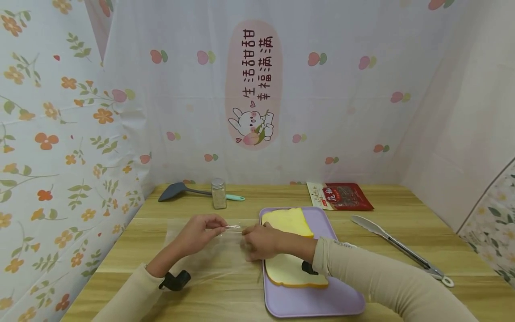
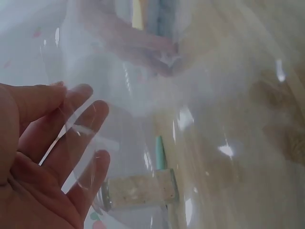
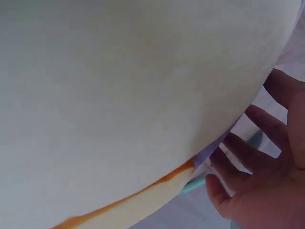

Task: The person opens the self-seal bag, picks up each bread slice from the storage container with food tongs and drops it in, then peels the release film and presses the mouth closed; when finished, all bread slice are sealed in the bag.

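Clear plastic film spreads over the left part of the table; whether it is a bag or a single sheet I cannot tell. My left hand pinches its edge between thumb and index finger, the other fingers spread behind it in the left wrist view. Facing it, my right hand pinches the film too, seen through the plastic in the left wrist view. Under the right wrist lies a lilac tray with a yellow bread slice and a pale bread slice with an orange crust.
Behind the film stand a glass seasoning jar and, lying behind it, a grey spatula with a mint handle. A red seasoning packet lies at the back right. Metal tongs rest right of the tray. Printed curtains enclose the table.
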A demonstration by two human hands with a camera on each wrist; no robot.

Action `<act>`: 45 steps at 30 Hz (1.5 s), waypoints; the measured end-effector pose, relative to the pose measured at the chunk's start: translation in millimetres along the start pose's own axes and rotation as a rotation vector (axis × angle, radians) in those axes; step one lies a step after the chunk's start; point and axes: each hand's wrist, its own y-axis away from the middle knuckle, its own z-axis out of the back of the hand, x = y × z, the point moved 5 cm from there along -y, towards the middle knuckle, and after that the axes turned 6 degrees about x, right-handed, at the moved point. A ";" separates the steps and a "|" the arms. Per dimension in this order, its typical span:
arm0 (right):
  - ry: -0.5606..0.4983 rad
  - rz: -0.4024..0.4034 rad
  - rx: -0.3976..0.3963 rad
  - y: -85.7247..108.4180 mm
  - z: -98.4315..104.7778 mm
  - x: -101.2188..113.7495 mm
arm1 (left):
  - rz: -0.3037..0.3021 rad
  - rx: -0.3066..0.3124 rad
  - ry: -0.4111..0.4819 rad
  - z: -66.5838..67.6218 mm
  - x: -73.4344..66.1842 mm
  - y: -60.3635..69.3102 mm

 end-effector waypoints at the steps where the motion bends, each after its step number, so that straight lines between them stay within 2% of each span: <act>1: -0.004 0.018 -0.018 -1.2 0.9 0.6 | -0.001 0.011 0.004 -1.5 0.8 -0.3; 7: -0.139 0.160 -0.090 -9.1 4.5 12.3 | -0.029 0.041 -0.002 -6.8 2.4 1.6; 10: -0.156 0.177 -0.106 -11.4 3.5 17.4 | -0.041 0.030 -0.002 -6.1 1.2 2.6; 16: -0.114 0.124 -0.088 -11.5 -0.7 18.5 | -0.054 0.021 -0.007 -7.5 0.1 0.2; 22: 0.003 0.189 -0.060 -12.6 -2.3 23.4 | -0.074 0.014 0.008 -9.4 -0.5 -1.5; 28: -0.018 0.217 0.044 -15.9 -6.3 28.9 | -0.068 0.011 -0.012 -9.1 1.2 0.0; 33: 0.062 0.257 0.067 -17.6 -2.5 35.1 | -0.059 0.017 0.003 -6.0 -1.0 3.5; 36: 0.064 0.235 0.078 -21.3 -0.5 34.4 | -0.065 0.006 0.012 -4.8 -2.2 4.3; 42: -0.075 0.109 0.134 -25.7 -0.7 25.8 | -0.077 -0.008 0.005 -2.2 -4.4 4.2; 45: -0.106 0.063 0.151 -24.9 -1.3 23.0 | -0.087 -0.010 0.008 -1.1 -5.3 3.9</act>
